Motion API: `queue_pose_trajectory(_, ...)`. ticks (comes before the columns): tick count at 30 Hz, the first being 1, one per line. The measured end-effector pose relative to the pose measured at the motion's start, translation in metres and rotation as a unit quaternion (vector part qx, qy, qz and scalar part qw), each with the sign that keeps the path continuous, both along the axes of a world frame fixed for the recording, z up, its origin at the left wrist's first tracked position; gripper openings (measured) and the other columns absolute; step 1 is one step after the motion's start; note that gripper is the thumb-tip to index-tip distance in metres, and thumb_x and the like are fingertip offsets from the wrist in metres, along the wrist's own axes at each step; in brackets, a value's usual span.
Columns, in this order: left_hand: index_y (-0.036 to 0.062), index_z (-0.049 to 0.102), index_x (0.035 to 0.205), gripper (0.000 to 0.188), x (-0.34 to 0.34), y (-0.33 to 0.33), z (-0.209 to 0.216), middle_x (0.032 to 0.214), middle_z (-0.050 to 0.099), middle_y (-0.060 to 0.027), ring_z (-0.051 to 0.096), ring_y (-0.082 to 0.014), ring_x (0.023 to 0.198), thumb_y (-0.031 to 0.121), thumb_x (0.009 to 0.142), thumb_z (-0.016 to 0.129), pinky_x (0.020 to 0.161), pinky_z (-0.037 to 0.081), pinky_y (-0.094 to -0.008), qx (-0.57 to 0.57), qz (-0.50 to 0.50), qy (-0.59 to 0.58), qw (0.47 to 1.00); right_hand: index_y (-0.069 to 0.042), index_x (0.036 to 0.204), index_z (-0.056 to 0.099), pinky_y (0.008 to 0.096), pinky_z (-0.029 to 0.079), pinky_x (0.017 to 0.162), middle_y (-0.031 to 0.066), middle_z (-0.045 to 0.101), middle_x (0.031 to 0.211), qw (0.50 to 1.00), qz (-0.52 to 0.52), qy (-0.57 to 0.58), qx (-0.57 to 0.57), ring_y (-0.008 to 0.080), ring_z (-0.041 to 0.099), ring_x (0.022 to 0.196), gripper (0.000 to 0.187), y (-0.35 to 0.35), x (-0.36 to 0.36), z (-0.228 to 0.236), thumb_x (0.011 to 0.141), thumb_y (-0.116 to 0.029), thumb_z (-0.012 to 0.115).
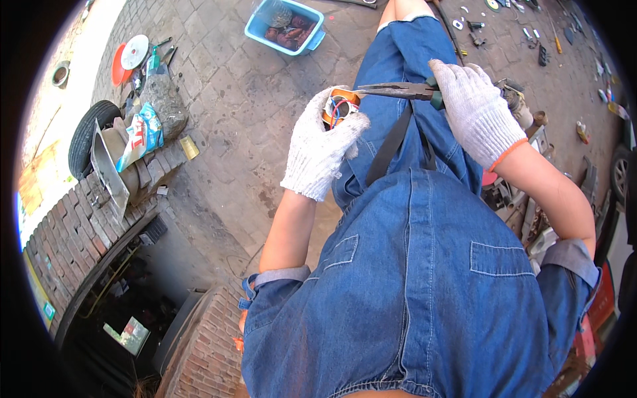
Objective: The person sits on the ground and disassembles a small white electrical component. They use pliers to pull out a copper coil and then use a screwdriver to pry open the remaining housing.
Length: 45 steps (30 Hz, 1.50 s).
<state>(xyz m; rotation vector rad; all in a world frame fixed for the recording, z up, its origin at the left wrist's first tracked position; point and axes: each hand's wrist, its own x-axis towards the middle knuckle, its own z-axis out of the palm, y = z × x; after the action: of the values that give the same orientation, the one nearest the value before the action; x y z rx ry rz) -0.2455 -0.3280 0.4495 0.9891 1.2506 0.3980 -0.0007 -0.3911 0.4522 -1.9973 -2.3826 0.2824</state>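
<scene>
Both of my hands wear white knitted work gloves. My left hand (325, 146) is closed around a small round orange part (345, 99) with red and blue wires across its open end; its kind I cannot make out. In my right hand (479, 113) are long-nose pliers (398, 90) with dark green handles, gripped from above. The jaws point left, and their tip reaches the upper edge of the orange part. Whether the jaws pinch anything there is too small to tell. Below the hands is my blue denim clothing (385, 265), with a dark strap (391, 146) across the lap.
A blue plastic basin (317, 41) with dark reddish lumps stands ahead on the paving. Left are a tyre (89, 136), a stuffed plastic sack (162, 106) and a brick wall (73, 225). Scattered tools and parts (544, 50) lie at the far right, with metal scrap nearer.
</scene>
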Motion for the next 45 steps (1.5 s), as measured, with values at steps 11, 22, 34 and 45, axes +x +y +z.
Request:
queue_pose_trajectory(11, 0.0, 0.053, 0.123, 0.055, 0.002, 0.0, -0.008, 0.089, 0.062, -0.0064, 0.056, -0.0077, 0.062, 0.021, 0.078, 0.077, 0.051, 0.047, -0.0229, 0.096, -0.017, 0.075, 0.992, 0.001, 0.125, 0.048, 0.0425, 0.043, 0.094, 0.0178, 0.057, 0.111, 0.997, -0.004, -0.075, 0.035, 0.0318, 0.056, 0.104, 0.047, 0.007, -0.013, 0.003, 0.081, -0.01, 0.061)
queue_pose_trajectory(22, -0.0002, 0.059, 0.112, 0.043, -0.005, -0.003, 0.003, 0.087, 0.066, -0.0073, 0.063, -0.01, 0.065, 0.014, 0.077, 0.08, 0.055, 0.052, -0.0226, -0.004, 0.046, -0.036, 0.998, -0.01, 0.097, 0.053, 0.0369, 0.046, 0.076, 0.0076, 0.054, 0.087, 0.992, 0.059, 0.019, 0.11, 0.0247, 0.057, 0.085, 0.021, 0.008, -0.012, 0.01, 0.079, -0.013, 0.062)
queue_pose_trajectory(34, 0.0004, 0.063, 0.109, 0.049, -0.025, -0.007, 0.009, 0.098, 0.067, -0.0067, 0.063, -0.0129, 0.089, 0.014, 0.067, 0.084, 0.084, 0.051, -0.0283, 0.182, 0.003, -0.036, 0.983, -0.004, 0.093, 0.055, 0.036, 0.049, 0.066, 0.0125, 0.059, 0.075, 0.877, -0.01, 0.391, -0.28, 0.0275, 0.062, 0.071, 0.019, -0.008, -0.028, 0.032, 0.083, -0.013, 0.069)
queue_pose_trajectory(45, 0.001, 0.063, 0.109, 0.05, -0.001, 0.003, 0.02, 0.105, 0.066, -0.0082, 0.063, -0.0152, 0.095, 0.012, 0.066, 0.086, 0.085, 0.051, -0.0293, 0.238, 0.019, -0.049, 0.97, -0.003, 0.098, 0.057, 0.0358, 0.049, 0.07, 0.0131, 0.062, 0.079, 0.832, -0.05, 0.452, -0.318, 0.0245, 0.062, 0.075, 0.024, -0.003, -0.023, 0.036, 0.089, -0.025, 0.064)
